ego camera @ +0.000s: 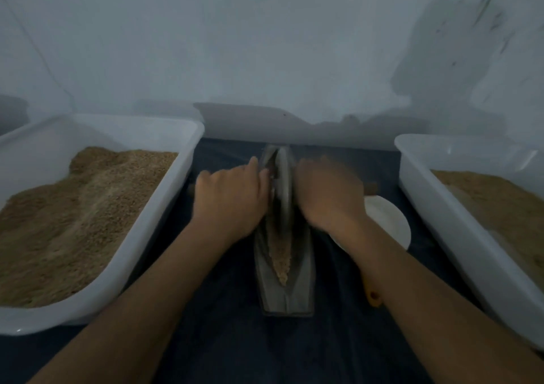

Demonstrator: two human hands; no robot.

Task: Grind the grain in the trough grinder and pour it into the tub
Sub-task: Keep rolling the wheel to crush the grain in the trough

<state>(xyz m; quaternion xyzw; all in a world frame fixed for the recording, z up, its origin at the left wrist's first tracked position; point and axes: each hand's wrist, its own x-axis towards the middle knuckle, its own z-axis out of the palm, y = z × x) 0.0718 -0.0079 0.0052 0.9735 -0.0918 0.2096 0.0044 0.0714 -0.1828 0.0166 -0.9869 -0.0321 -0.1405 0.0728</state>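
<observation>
Dark blue cloth [229,339] covering the surface, pale wall [265,45] behind with shadows, white round dish [391,221], perhaps a lid, right of centre, small yellow object [371,294] near it

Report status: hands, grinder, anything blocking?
Left hand and right hand grip the wheel axle. Grain sits in trough. Tubs either side, nothing blocking.

White tubs [188,148], tan-brown grain [281,254], grey metal trough grinder [303,266], dark navy cloth [235,339], white dish [391,221].

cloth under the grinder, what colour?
Dark navy blue, plain, no pattern. The cloth shows best in the head view, below the grinder.
</observation>
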